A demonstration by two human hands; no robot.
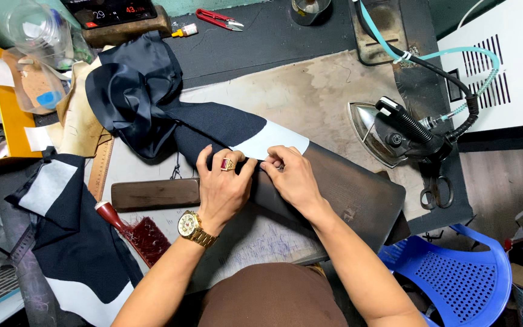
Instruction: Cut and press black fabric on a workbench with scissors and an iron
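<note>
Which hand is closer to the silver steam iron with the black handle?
The right hand. It presses the dark navy cloth nearer the silver steam iron; the left hand lies beyond it, farther from the iron.

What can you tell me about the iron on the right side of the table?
The steam iron has a shiny silver, pointed soleplate and a black handle on top. It sits tilted on a dark rest at the right edge of the worn pressing table, point toward the far left. A black cord and a thin turquoise hose run from its back up toward the far edge. Neither hand touches it; scissors lie just below it.
</note>
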